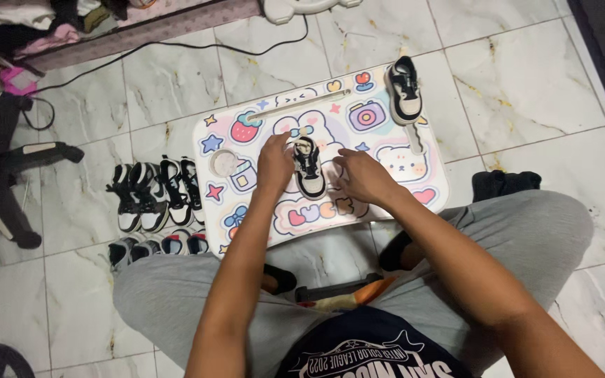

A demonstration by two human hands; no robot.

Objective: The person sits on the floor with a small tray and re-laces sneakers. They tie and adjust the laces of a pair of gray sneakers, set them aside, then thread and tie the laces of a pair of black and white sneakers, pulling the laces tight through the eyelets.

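Observation:
A small black-and-white sneaker (309, 167) stands in the middle of a low white lap table (260, 210) printed with colourful cartoon stickers. My left hand (274, 162) is curled against the shoe's left side, fingers on its collar. My right hand (360, 175) lies just to the shoe's right, fingertips at its side. A second matching sneaker (405, 88) sits alone at the table's far right corner, untouched.
Several pairs of similar small sneakers (154, 194) are lined up on the marble floor left of the table. A black cable (176, 46) runs across the floor at the back. A black chair base (15, 168) is at far left, dark cloth (505, 183) at right. My crossed legs in grey trousers sit under the table.

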